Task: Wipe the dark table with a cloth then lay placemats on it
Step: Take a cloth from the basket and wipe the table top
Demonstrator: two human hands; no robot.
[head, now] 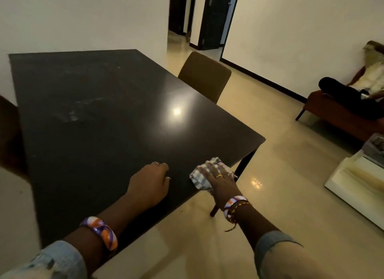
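Nearest, the left hand [148, 185] rests on the tabletop [99, 120] with its fingers curled loosely under, holding nothing and seeming only to brace. Just beside it, at the near right corner, the right hand [218, 178] lies flat with fingers spread straight, pressing the checked cloth [198, 178] onto the dark surface; part of the cloth pokes out beyond the fingertips. No placemats are in view, so the wiping step looks to be in hand. To do it well, the palm should keep even pressure and sweep in overlapping passes away from this corner. Farther out, pale smears [72, 114] show near the middle and far left, so those patches need the most attention. A chair [204, 75] stands at the far right edge.
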